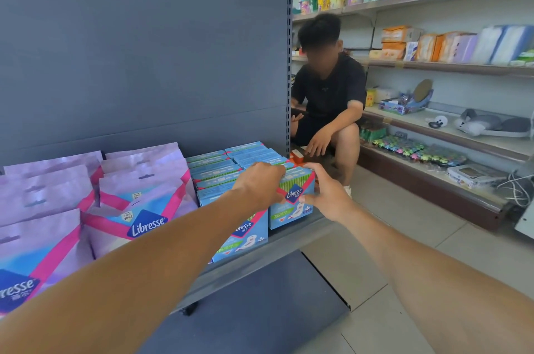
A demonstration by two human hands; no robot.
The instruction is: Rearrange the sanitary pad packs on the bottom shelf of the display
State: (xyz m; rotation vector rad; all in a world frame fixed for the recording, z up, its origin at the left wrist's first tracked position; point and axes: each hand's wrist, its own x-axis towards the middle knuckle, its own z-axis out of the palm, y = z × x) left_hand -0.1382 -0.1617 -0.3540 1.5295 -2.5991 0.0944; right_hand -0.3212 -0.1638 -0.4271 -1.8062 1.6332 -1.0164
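Right now, left hand [261,183] and right hand [323,194] gripping blue pack [294,194], at shelf edge [291,235]

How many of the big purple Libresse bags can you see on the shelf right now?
6 purple Libresse bags, in two columns left of the blue packs: front left, middle left, back left; front right, middle right, back right. More may be hidden behind.

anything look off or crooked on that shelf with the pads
Mostly tidy. The one oddity is the blue pack at the right end, raised above its neighbours because the left hand and right hand are gripping it. Purple bags lean back evenly.
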